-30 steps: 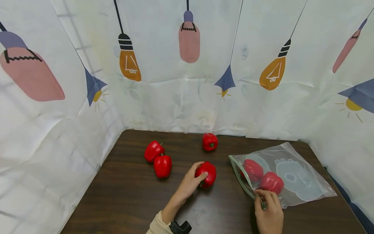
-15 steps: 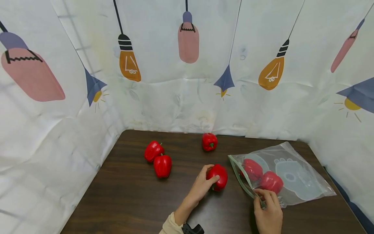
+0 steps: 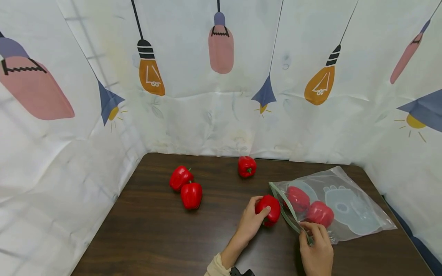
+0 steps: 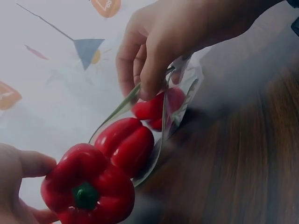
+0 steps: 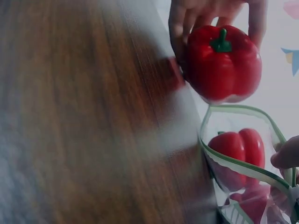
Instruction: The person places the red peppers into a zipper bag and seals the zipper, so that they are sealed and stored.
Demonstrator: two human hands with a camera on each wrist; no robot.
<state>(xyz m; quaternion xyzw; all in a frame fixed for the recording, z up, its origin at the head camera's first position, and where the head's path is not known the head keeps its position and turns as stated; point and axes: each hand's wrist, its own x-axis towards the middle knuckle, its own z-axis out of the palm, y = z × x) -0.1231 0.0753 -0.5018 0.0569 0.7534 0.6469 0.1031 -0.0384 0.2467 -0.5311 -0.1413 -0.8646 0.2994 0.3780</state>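
My left hand (image 3: 251,220) grips a red bell pepper (image 3: 270,210) with a green stem, right at the mouth of a clear zip bag (image 3: 348,207). In the right wrist view the held pepper (image 5: 224,65) overlaps the bag's green-edged opening (image 5: 243,163). My right hand (image 3: 317,247) pinches the bag's near edge, and the mouth gapes in both wrist views. Inside the bag lie two red bell peppers, one nearer the opening (image 3: 297,198) and one close to my right fingers (image 3: 320,214). The left wrist view shows the held pepper (image 4: 86,186) stem first.
Two more red peppers, one (image 3: 181,178) behind the other (image 3: 191,195), sit at the left of the dark wooden table (image 3: 155,230). Another pepper (image 3: 247,166) stands near the back edge. A printed white curtain (image 3: 207,126) closes off the back and sides.
My left hand has carried its pepper rightward across the table to the bag's mouth. My right hand has stayed on the bag's edge, and the other peppers have not moved.
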